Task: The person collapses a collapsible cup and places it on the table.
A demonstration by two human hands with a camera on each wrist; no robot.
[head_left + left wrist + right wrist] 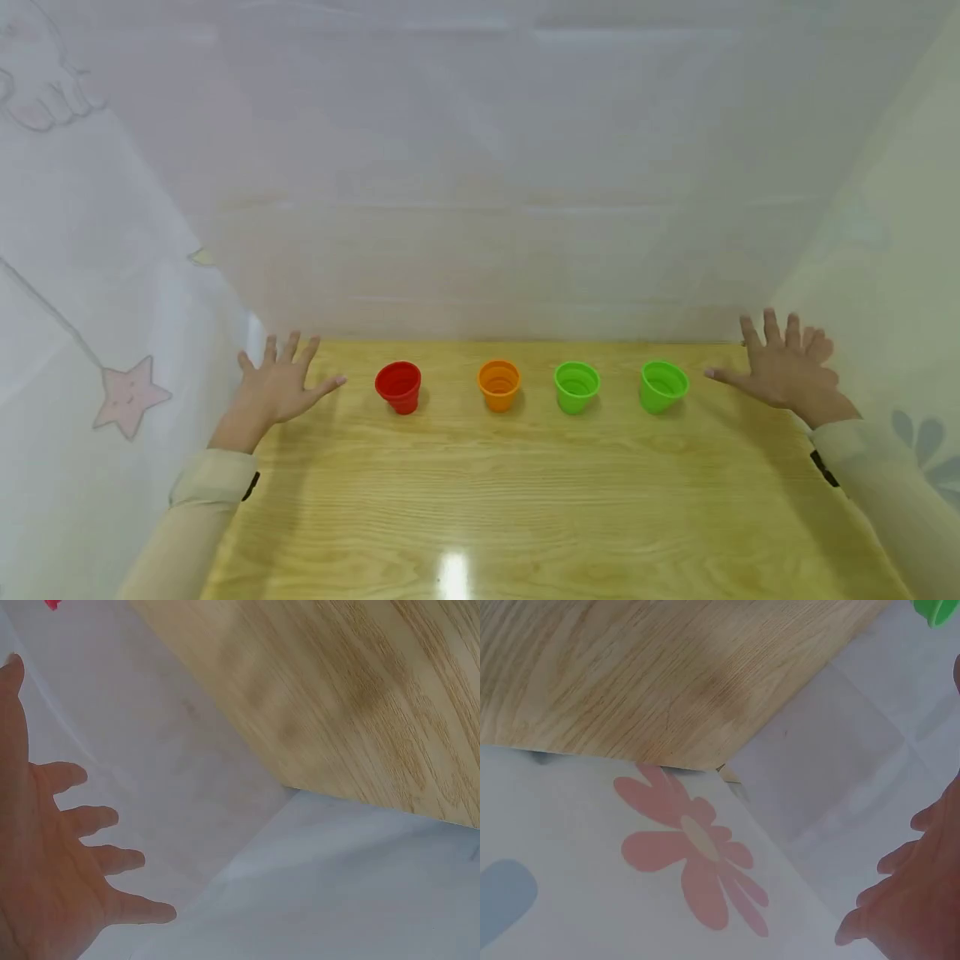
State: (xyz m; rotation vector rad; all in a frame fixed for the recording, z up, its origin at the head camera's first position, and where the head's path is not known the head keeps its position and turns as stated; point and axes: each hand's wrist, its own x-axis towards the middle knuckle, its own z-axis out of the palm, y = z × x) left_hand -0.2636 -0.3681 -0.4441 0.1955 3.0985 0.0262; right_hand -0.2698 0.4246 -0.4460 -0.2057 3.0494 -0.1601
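A tapered red cup [398, 383], tapered orange cup [498, 383] and two tapered bright-green cups [576, 386] stand mouth-up in a spaced row on a yellow wood-grain table [450, 483], ringed inner walls showing. Beyond the ends, the left hand [276, 390] and right hand [787, 371] spread fingers apart.

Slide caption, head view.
Left hand and right hand, spread, flank a red cup, orange cup and two green cups on a wooden table.
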